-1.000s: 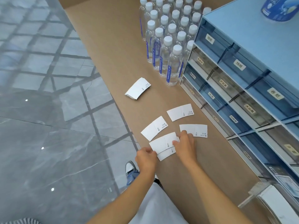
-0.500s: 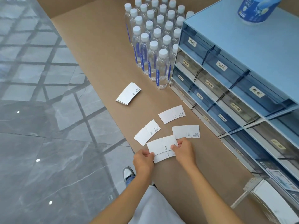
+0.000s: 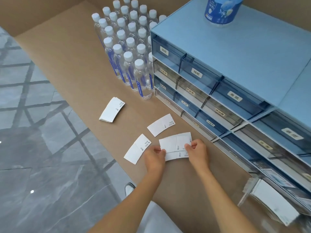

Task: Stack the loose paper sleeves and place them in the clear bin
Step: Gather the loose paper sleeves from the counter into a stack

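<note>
White paper sleeves lie on the brown counter (image 3: 70, 68). My left hand (image 3: 154, 156) and my right hand (image 3: 196, 151) pinch the two ends of a small pile of sleeves (image 3: 175, 145), its layers slightly offset. One loose sleeve (image 3: 137, 149) lies just left of my left hand. Another single sleeve (image 3: 160, 125) rests beyond the pile. A thicker stack of sleeves (image 3: 111, 109) sits farther left, near the counter's edge. The clear bin (image 3: 269, 199) stands at the lower right and holds white sleeves.
Several water bottles (image 3: 127, 47) with white caps stand in rows at the back. A blue drawer cabinet (image 3: 227, 81) with labelled drawers fills the right side, a blue tub (image 3: 222, 9) on top. The counter drops off on the left to a grey tiled floor (image 3: 33, 148).
The sleeve that lay to the right is now on the pile. Both hands have closed on the pile's ends, and it has shifted right. The camera moved closer.
</note>
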